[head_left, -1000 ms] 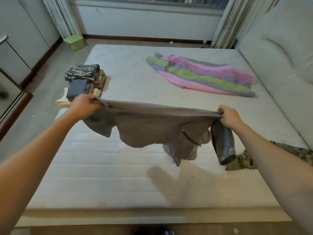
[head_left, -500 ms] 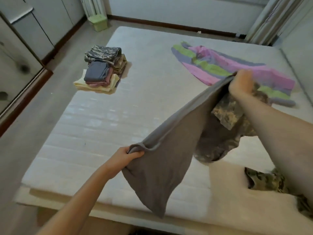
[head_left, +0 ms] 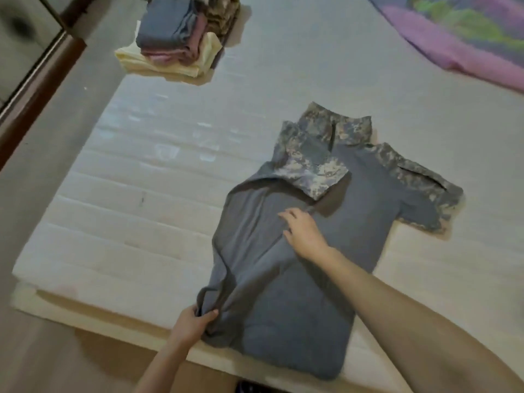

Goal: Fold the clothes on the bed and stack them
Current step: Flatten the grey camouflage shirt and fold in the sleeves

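The bed [head_left: 158,177] now has the grey shirt [head_left: 297,279] lying flat on it; half a second ago the shirt hung in the air. The stack of folded clothes [head_left: 181,41] sits far off, near the bed's corner. The right hand [head_left: 304,232] lies open on the shirt. The left hand [head_left: 192,324] pinches its bottom edge.
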